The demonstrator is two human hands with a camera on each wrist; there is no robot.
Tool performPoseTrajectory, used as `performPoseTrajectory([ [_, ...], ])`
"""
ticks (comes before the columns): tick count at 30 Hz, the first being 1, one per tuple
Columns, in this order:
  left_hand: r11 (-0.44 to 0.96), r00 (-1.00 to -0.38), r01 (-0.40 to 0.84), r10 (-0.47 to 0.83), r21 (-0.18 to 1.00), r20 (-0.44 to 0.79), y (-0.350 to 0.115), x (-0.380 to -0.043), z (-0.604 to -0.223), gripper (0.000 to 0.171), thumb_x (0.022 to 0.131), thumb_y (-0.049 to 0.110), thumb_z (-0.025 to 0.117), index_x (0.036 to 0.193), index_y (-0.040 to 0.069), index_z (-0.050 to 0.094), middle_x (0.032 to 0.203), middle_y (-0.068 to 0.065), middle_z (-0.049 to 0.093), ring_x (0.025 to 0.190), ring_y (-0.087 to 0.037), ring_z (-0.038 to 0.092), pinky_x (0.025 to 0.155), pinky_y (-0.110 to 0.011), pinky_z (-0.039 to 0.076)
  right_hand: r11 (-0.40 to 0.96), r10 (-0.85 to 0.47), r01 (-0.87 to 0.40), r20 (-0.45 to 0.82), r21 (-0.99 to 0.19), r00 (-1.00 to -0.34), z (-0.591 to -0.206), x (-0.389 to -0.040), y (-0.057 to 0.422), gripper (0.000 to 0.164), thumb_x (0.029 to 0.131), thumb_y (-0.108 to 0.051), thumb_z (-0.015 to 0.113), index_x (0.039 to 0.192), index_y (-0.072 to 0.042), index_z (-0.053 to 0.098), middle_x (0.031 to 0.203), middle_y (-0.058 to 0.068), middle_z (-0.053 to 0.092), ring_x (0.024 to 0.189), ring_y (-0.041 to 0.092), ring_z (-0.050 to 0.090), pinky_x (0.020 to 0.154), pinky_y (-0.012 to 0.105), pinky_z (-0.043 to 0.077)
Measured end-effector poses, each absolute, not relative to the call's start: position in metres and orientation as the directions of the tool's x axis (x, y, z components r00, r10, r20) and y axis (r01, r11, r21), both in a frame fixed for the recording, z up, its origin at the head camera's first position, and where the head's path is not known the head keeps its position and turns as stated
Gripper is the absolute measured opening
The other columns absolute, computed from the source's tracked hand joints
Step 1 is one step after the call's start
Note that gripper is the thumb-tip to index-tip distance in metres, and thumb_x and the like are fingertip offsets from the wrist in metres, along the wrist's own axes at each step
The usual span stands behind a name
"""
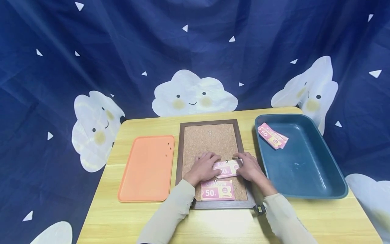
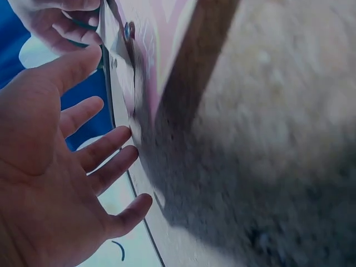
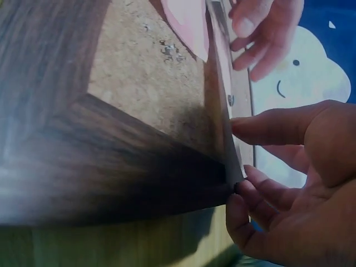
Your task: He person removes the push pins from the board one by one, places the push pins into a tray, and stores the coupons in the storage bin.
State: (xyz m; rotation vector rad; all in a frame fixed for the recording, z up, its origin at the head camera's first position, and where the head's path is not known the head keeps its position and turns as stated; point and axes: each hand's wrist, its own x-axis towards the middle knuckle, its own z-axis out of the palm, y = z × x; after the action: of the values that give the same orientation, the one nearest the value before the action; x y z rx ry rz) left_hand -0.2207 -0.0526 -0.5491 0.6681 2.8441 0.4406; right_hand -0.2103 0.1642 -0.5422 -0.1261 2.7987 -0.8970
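A pink-and-white coupon (image 1: pixel 226 170) printed with 50 lies over the cork board (image 1: pixel 210 142), a small pin at its top edge. My right hand (image 1: pixel 250 166) pinches its right end between thumb and fingers; in the right wrist view that end stands a little off the cork. At the coupon's left end is my left hand (image 1: pixel 204 166), its thumb on the coupon and its other fingers (image 2: pixel 105 172) spread and fairly straight in the left wrist view. Below, a second coupon (image 1: pixel 217 191) lies flat on the cork with a pin (image 1: pixel 215 180) at its top.
To the left is an orange tray (image 1: pixel 146 169) with a few small dark specks near its upper right corner. A deep blue tub (image 1: pixel 301 169) stands on the right, with several coupons (image 1: pixel 271 136) in its upper left corner. A patterned blue curtain (image 1: pixel 195 51) hangs behind the table.
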Motion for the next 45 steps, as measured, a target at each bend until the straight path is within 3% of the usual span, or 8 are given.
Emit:
performPoseTrajectory([
  [12, 0.859, -0.879, 0.429, 0.468, 0.278, -0.090, -0.035, -0.225, -0.553, 0.047, 0.087, 0.037, 0.063, 0.133, 0.030, 0.055, 0.134, 0.005, 0.053, 0.123, -0.017, 0.046, 0.093, -0.044, 0.034, 0.818, -0.105, 0.027, -0.196, -0.574, -0.975, -0.550, -0.209, 0.166, 0.055, 0.064, 0.000, 0.075, 0.117, -0.012, 0.065, 0.118, 0.017, 0.053, 0.106, 0.034, 0.053, 0.086, 0.047, 0.044],
  [23, 0.870, -0.883, 0.435, 0.462, 0.230, -0.078, -0.024, -0.232, -0.555, 0.042, 0.089, 0.036, 0.063, 0.130, 0.030, 0.058, 0.126, 0.007, 0.055, 0.115, -0.014, 0.048, 0.095, -0.042, 0.035, 0.832, -0.091, 0.023, -0.177, -0.554, -0.980, -0.555, -0.212, 0.167, 0.039, 0.069, 0.000, 0.067, 0.106, -0.014, 0.069, 0.094, 0.008, 0.056, 0.081, 0.023, 0.050, 0.070, 0.036, 0.040],
  [26, 0.870, -0.884, 0.437, 0.462, 0.227, -0.069, -0.022, -0.234, -0.556, 0.039, 0.089, 0.035, 0.062, 0.127, 0.030, 0.060, 0.125, 0.007, 0.055, 0.114, -0.014, 0.049, 0.093, -0.041, 0.035, 0.832, -0.091, 0.018, -0.169, -0.555, -0.981, -0.555, -0.212, 0.167, 0.035, 0.071, 0.000, 0.065, 0.103, -0.013, 0.070, 0.090, 0.007, 0.058, 0.082, 0.023, 0.052, 0.070, 0.036, 0.041],
  [32, 0.871, -0.886, 0.431, 0.458, 0.236, -0.070, -0.017, -0.238, -0.556, 0.032, 0.089, 0.033, 0.062, 0.121, 0.030, 0.064, 0.122, 0.007, 0.055, 0.112, -0.014, 0.048, 0.093, -0.040, 0.035, 0.820, -0.081, 0.034, -0.175, -0.572, -0.981, -0.556, -0.212, 0.167, 0.033, 0.073, -0.001, 0.064, 0.104, -0.012, 0.071, 0.099, 0.010, 0.063, 0.090, 0.026, 0.056, 0.076, 0.042, 0.044],
  [45, 0.880, -0.894, 0.420, 0.443, 0.222, -0.062, -0.012, -0.244, -0.554, 0.023, 0.089, 0.030, 0.062, 0.110, 0.031, 0.070, 0.116, 0.008, 0.057, 0.107, -0.013, 0.051, 0.090, -0.038, 0.036, 0.814, -0.058, 0.063, -0.189, -0.578, -0.980, -0.557, -0.213, 0.167, 0.035, 0.073, -0.002, 0.064, 0.105, -0.011, 0.071, 0.101, 0.011, 0.063, 0.091, 0.026, 0.055, 0.077, 0.042, 0.044],
])
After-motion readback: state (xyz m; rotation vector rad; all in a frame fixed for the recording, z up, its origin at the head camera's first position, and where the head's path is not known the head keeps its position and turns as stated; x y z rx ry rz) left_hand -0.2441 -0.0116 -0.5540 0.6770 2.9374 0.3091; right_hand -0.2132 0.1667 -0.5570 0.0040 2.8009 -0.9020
